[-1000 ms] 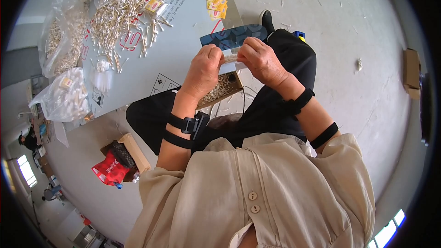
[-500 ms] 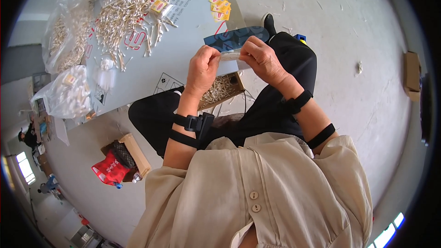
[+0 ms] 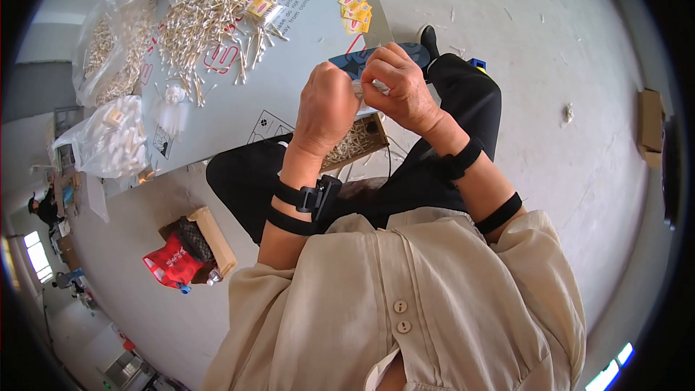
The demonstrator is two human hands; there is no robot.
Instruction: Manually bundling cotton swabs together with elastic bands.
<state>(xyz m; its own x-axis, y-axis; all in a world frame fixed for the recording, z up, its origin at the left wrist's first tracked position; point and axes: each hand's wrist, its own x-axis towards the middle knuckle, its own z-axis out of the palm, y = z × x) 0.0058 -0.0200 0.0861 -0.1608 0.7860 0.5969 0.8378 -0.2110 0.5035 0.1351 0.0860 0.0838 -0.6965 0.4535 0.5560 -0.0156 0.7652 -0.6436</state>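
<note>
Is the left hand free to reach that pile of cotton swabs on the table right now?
Probably not right away: the left hand is closed on a small clear packet shared with the right hand. Otherwise nothing blocks the way to the swab pile.

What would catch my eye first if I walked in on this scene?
Probably the two hands, left hand and right hand, raised together in the middle, pinching a small pale bundle. Beyond them, a big heap of white cotton swabs sprawls over the grey table.
</note>
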